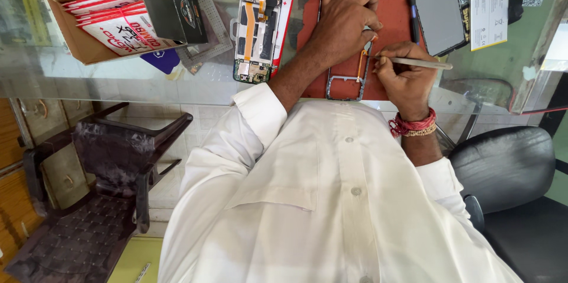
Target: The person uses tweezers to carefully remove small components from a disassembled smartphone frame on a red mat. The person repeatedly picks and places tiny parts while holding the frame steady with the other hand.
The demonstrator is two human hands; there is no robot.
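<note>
On the red mat (395, 13), both hands, left (345, 19) flat, right (405, 76) gripping tweezers (421, 63).

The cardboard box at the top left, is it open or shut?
Open: the cardboard box has its flap folded back, and red-and-white packets show inside.

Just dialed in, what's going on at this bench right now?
A person in a white shirt is working on an opened phone frame lying on a red mat. The left hand presses down on the frame, while the right hand holds a thin metal tool at its edge. A second opened phone, a grey back cover and a cardboard box of packets lie nearby on the glass desk.
</note>
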